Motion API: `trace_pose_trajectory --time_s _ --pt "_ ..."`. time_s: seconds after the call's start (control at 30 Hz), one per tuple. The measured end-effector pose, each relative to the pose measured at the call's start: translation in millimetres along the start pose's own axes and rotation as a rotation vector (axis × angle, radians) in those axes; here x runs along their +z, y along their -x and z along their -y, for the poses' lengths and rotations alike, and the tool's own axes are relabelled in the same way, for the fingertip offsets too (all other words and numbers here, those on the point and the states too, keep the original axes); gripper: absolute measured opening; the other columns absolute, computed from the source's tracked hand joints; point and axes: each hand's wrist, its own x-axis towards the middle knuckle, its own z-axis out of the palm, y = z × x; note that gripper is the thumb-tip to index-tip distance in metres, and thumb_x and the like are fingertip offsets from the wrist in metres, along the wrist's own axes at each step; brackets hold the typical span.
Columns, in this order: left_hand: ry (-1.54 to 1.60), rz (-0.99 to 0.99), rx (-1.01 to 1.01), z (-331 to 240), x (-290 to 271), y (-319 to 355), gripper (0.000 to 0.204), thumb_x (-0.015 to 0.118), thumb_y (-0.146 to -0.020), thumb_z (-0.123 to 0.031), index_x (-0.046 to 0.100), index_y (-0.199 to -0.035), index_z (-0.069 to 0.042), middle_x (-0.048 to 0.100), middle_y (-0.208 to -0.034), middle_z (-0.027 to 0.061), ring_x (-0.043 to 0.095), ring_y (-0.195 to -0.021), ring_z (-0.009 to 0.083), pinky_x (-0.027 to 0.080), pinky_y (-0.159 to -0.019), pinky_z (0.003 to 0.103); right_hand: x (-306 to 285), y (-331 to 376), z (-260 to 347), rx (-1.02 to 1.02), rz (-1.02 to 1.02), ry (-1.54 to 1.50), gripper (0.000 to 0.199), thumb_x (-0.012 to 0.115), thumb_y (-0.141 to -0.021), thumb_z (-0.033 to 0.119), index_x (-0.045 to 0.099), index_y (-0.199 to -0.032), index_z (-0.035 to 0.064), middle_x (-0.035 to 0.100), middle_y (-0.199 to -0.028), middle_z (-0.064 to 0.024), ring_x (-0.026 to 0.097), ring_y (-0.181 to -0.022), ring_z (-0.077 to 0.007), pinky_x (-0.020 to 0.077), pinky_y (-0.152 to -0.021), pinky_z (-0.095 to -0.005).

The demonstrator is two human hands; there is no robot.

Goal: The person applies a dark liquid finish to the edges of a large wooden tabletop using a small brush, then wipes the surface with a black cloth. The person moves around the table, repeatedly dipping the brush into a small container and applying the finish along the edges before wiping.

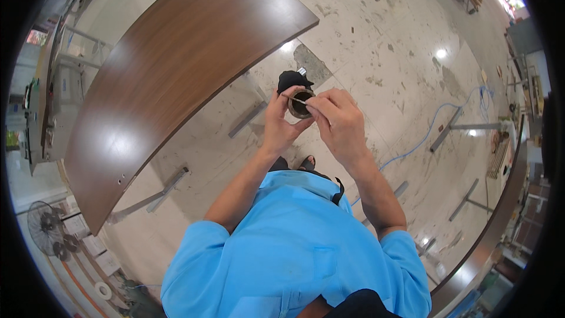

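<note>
Tiled floor (pixel 400 41), scuffed & stained, is filling most of the bkgd; brown tabletop (pixel 188 53) is stretching out at 10 o'clock from the hands, fan (pixel 44 224) is showing at abt 8, blue hose (pixel 435 122) is snaking off at 3. L hand (pixel 279 123) is gripping a round cup (pixel 292 112), thumb pressing near its 5 o'clock, fingers wrapping its 9-to-12 side. So cup is sitting inside the L grip, open mouth facing the cam, dark inside. R hand (pixel 341 118) is pinching a thin stick (pixel 296 100) btwn thumb & fingertips; that pinch is hovering by cup's 3 o'clock, w/ stick running across the mouth to approx 10. Can't tell if it's touching the rim. Black obj (pixel 290 79) w/ silvery tip is showing just past cup at 12; can't tell whether it's joined on.
</note>
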Motion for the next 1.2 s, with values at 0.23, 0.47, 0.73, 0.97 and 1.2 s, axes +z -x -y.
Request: trace_pose_trajectory --time_s 0.23,0.47,0.73,0.97,1.2 --pt "0.064 -0.140 -0.072 10 -44 13 0.079 0.093 -0.078 0.002 0.051 -0.145 0.000 0.060 -0.139 0.0087 0.063 -0.126 0.0177 0.051 -0.112 0.033 13 -34 2 0.156 0.035 -0.216 0.005 0.077 -0.093 0.005 0.077 -0.098 0.0051 0.074 -0.099 -0.0064 0.068 -0.079 -0.0180 0.0556 -0.068 -0.0323" --pt "-0.124 -0.244 -0.160 4 -99 58 0.079 0.097 -0.076 -0.008 0.055 -0.142 -0.002 0.062 -0.138 0.0104 0.064 -0.128 0.0204 0.052 -0.110 0.035 141 -79 -123 0.733 0.411 -0.431 0.028 0.068 -0.105 0.028 0.076 -0.102 0.0021 0.074 -0.093 -0.0039 0.063 -0.074 -0.0081 0.0473 -0.060 -0.0246" --pt "-0.148 -0.674 -0.308 -21 -100 110 0.082 0.100 -0.072 -0.008 0.056 -0.141 0.000 0.067 -0.134 0.0140 0.067 -0.124 0.0211 0.053 -0.109 0.035 374 -73 -129 1.188 0.929 -1.004 0.042 0.076 -0.102 0.043 0.071 -0.104 0.0015 0.069 -0.087 -0.0029 0.059 -0.070 -0.0062 0.0449 -0.054 -0.0180" --pt "-0.144 -0.973 -0.269 -20 -90 130 0.088 0.099 -0.073 -0.005 0.049 -0.145 0.001 0.060 -0.142 0.0157 0.065 -0.132 0.0307 0.056 -0.111 0.041 387 -68 -146 1.379 0.692 -1.083 0.027 0.073 -0.103 0.027 0.071 -0.097 0.0007 0.066 -0.080 -0.0022 0.057 -0.064 -0.0086 0.0437 -0.051 -0.0219" --pt "-0.097 -1.109 -0.231 -21 -99 138 0.083 0.096 -0.075 -0.002 0.050 -0.145 0.001 0.065 -0.137 0.0217 0.067 -0.128 0.0295 0.057 -0.110 0.042 282 -109 -221 1.130 0.419 -0.721 0.032 0.070 -0.102 0.033 0.072 -0.094 0.0021 0.065 -0.077 -0.0029 0.056 -0.059 -0.0087 0.0393 -0.048 -0.0224"
